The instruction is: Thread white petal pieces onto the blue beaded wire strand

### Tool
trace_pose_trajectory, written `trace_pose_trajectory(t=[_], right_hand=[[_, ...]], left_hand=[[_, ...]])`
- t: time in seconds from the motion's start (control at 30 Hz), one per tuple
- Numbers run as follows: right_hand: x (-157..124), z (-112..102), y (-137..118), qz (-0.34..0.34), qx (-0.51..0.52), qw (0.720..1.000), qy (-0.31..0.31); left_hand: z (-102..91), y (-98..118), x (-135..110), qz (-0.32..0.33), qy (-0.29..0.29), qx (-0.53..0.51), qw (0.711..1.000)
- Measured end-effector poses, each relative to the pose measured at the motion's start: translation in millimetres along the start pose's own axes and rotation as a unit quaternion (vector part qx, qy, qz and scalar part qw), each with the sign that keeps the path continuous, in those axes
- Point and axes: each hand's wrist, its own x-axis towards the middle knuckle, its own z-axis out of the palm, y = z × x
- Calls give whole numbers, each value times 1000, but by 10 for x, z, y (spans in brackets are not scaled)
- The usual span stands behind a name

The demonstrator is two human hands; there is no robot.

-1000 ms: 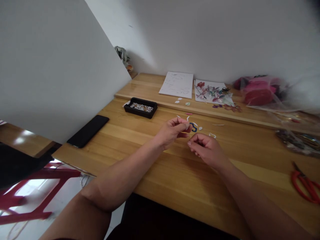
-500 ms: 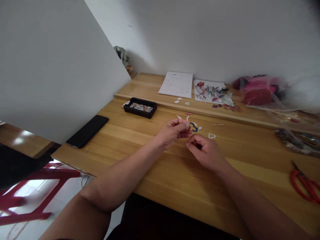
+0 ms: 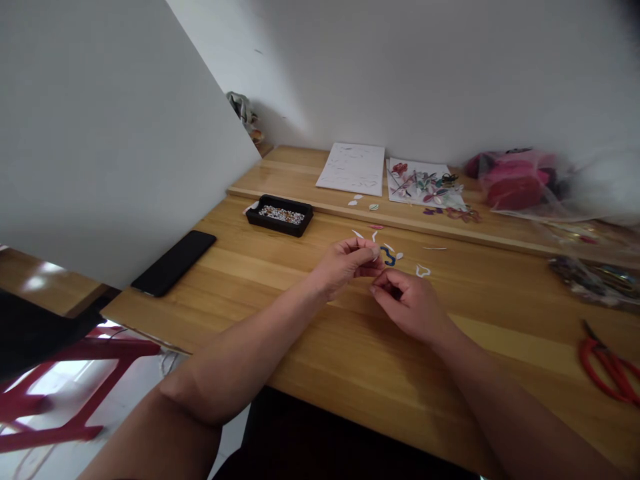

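Observation:
Over the middle of the wooden table (image 3: 240, 280), my left hand (image 3: 350, 261) is closed in a pinch, thumb against fingers. Right beside its fingertips shows a small wavy dark-blue piece (image 3: 389, 259); I cannot tell whether it is held or lies on the table. My right hand (image 3: 407, 299) is just below and to the right, thumb and index finger pressed together. Whatever sits in either pinch is too small to make out. Around the hands lie a white open outline piece (image 3: 423, 271), a small white oval (image 3: 399, 256) and a pink sliver (image 3: 377, 227).
A black tray (image 3: 303, 227) of small beads is at the left, with a black phone (image 3: 175, 262) nearer. On the raised back ledge are white sheets (image 3: 353, 170), colourful flower pieces (image 3: 430, 187) and a pink bundle in plastic (image 3: 520, 183). Red-handled scissors (image 3: 607, 367) lie far right.
Both hands stay almost in the same place, still pinching close together. A little more of the blue piece shows beside the left fingertips. The view has shifted very slightly.

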Motion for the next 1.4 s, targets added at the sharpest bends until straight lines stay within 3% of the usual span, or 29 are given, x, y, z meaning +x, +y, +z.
trace_pose_trajectory(t=[0.17, 0.33, 0.47, 0.6, 0.77, 1.0, 1.27, 1.4], right_hand=[[27, -38, 14, -3, -42, 999, 1], [53, -164, 24, -20, -98, 988, 120], [53, -234, -13, 41, -15, 984, 174], [72, -216, -46, 106, 154, 975, 122], [109, -124, 9, 144, 305, 938, 83], [123, -87, 45, 152, 345, 922, 91], [115, -11, 75, 156, 331, 924, 114], [114, -30, 53, 169, 374, 907, 96]], left_hand=[[7, -2, 25, 38, 20, 35, 998], [12, 9, 47, 89, 51, 102, 989], [23, -1, 40, 120, 60, 180, 974], [49, -32, 18, 140, 61, 237, 959], [71, -68, 2, 143, 59, 254, 955], [66, -121, 11, 112, 45, 233, 965], [45, -132, 36, 101, 28, 208, 973], [34, -106, 37, 84, 28, 182, 979]])
